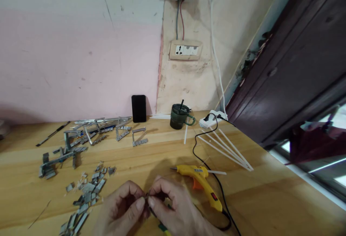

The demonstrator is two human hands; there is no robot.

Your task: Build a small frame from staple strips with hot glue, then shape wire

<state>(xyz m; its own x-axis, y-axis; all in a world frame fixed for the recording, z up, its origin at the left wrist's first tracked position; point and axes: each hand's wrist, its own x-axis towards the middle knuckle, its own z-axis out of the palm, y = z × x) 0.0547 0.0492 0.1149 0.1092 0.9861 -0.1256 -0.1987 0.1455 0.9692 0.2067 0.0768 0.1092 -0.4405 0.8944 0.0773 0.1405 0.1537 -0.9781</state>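
Note:
My left hand [125, 207] and my right hand [173, 205] meet at the near edge of the view, fingertips almost touching. Both are closed in a pinch around something small and dark that I cannot make out. Under my right hand shows part of a green and yellow handle [163, 228]; whether the hand grips it is hidden. Just beyond my right hand, a yellow hot glue gun [198, 178] lies on its side with a white glue stick [218, 172] in its back. Left of my left hand is a loose heap of small grey cut pieces [90, 189].
Grey angular assemblies [58, 160] spread across the table's left, near a black pen-like stick [52, 134]. A black phone [138, 108] leans on the wall. A dark green mug [178, 116], a white power strip [212, 119] and long white glue sticks [229, 149] stand right, with a black cord [196, 146].

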